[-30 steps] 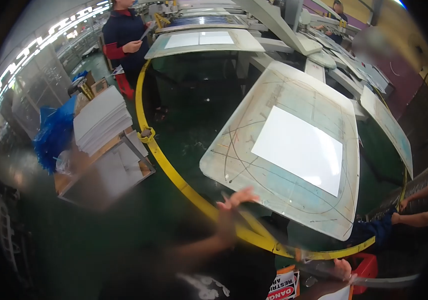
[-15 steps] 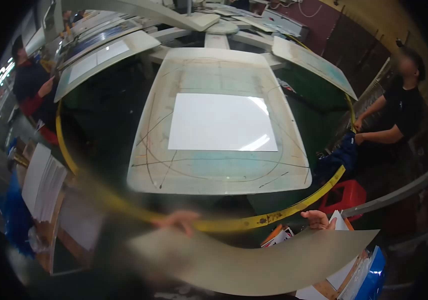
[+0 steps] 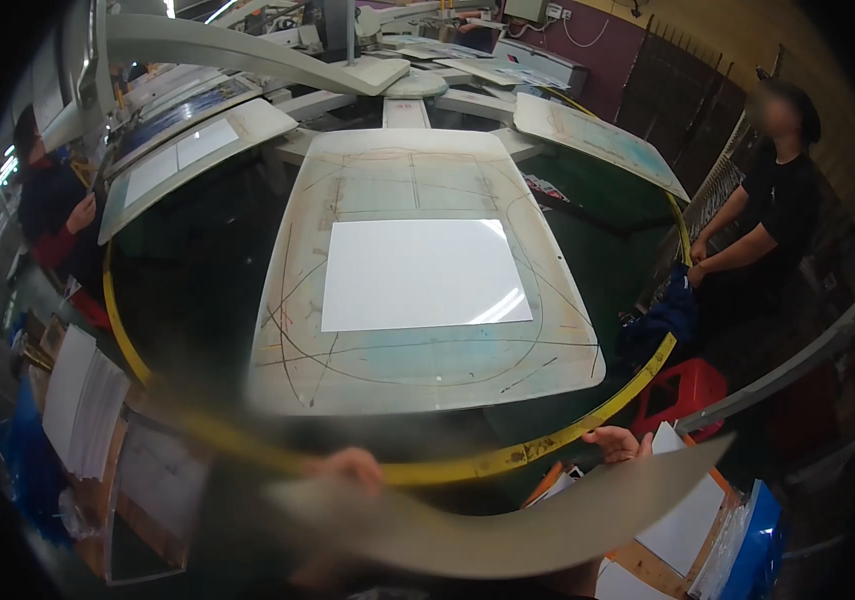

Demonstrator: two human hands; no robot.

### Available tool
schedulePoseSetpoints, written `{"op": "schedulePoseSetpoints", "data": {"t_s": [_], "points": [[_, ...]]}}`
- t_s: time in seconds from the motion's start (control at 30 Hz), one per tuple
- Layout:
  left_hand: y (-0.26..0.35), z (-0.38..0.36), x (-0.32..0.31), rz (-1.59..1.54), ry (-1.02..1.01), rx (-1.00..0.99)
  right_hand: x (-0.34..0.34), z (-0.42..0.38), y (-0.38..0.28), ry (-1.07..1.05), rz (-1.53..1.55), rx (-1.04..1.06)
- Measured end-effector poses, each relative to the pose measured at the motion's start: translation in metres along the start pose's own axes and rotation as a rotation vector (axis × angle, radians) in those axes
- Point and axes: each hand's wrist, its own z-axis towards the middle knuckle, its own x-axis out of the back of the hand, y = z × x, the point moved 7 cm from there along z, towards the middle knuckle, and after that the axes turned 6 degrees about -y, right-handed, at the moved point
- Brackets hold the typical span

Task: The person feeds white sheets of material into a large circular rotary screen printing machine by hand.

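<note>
A large, thin, beige-grey flexible sheet (image 3: pixel 508 535) sags in a curve between my two hands at the bottom of the view. My left hand (image 3: pixel 348 466) grips its upper edge on the left; a smear on the picture blurs this hand, and its palm is hidden behind the sheet. On the right, my right hand (image 3: pixel 620 443) has its curled fingers at the edge, the palm partly covered by the sheet. Ahead of both hands, a white sheet (image 3: pixel 423 278) lies flat on a pale, stained platen (image 3: pixel 398 395).
A yellow ring rail (image 3: pixel 488 465) curves around the platen. Stacked white sheets (image 3: pixel 86 410) stand at left, and more white sheets (image 3: pixel 683 510) lie at right. A red stool (image 3: pixel 688 388) sits near a person (image 3: pixel 788 215). Another person (image 3: pixel 48 200) stands at far left.
The held sheet's right end has shifted left and its bend looks deeper. The platen and white sheet appear lower and slightly left as the view tilts. Both hands keep hold.
</note>
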Motion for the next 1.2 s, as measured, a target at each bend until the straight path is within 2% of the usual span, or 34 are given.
{"op": "schedulePoseSetpoints", "data": {"t_s": [0.03,0.1,0.17,0.2,0.23,0.27,0.37,0.47,0.53,0.57,0.6,0.63,0.67,0.73,0.8,0.87,0.93,1.03,1.1,1.2], "points": [[0.008,0.006,-0.006,-0.019,-0.032,-0.107,-0.001,-0.002,-0.004,-0.018,0.033,0.026],[0.017,0.003,-0.007,0.086,0.166,-0.073,-0.001,-0.005,-0.012,0.010,0.031,0.103],[0.024,0.003,-0.011,0.392,0.422,-0.187,-0.004,-0.008,-0.019,0.104,-0.039,0.201],[0.028,0.001,-0.014,0.545,0.569,-0.215,0.003,-0.009,-0.015,0.226,-0.145,0.268],[0.013,-0.004,-0.007,0.375,0.612,-0.226,0.002,-0.013,-0.016,0.359,-0.256,0.321],[0.002,-0.009,-0.003,0.205,0.652,-0.235,0.005,-0.017,-0.015,0.629,-0.304,0.310],[0.010,-0.002,-0.018,0.058,0.737,-0.059,0.018,-0.012,-0.002,0.529,-0.217,0.276],[0.015,-0.009,-0.012,0.527,0.668,-0.014,0.010,-0.014,-0.010,0.512,-0.238,0.275],[0.019,-0.010,-0.012,0.722,0.519,-0.003,0.016,-0.005,-0.009,0.224,-0.157,0.201],[0.020,-0.008,-0.015,0.662,0.471,-0.004,0.007,-0.004,-0.013,0.081,-0.116,0.164],[0.022,-0.005,-0.019,0.600,0.424,-0.002,0.011,-0.005,-0.014,0.210,0.040,0.086],[0.022,-0.002,-0.022,0.407,0.425,-0.004,0.008,-0.007,-0.019,0.173,0.042,0.123],[0.020,-0.001,-0.021,0.348,0.425,-0.040,0.004,-0.009,-0.024,0.135,0.044,0.162],[0.018,0.000,-0.019,0.230,0.420,-0.112,-0.003,-0.011,-0.033,0.206,-0.101,0.237],[0.020,-0.002,-0.020,0.304,0.582,-0.114,-0.004,-0.016,-0.036,0.294,-0.254,0.325],[0.005,-0.011,-0.006,0.088,0.838,-0.119,0.004,-0.018,-0.031,0.395,-0.416,0.426],[-0.007,-0.017,0.008,-0.155,1.014,-0.162,0.000,-0.017,-0.031,0.345,-0.407,0.443],[0.019,-0.005,-0.006,0.302,0.618,-0.128,-0.015,-0.019,-0.037,0.235,-0.270,0.393],[0.022,-0.005,-0.007,0.290,0.612,-0.076,-0.024,-0.023,-0.042,0.164,-0.104,0.351],[0.025,-0.003,0.004,0.386,0.350,-0.218,-0.023,-0.033,-0.057,0.205,-0.273,0.441]]}}
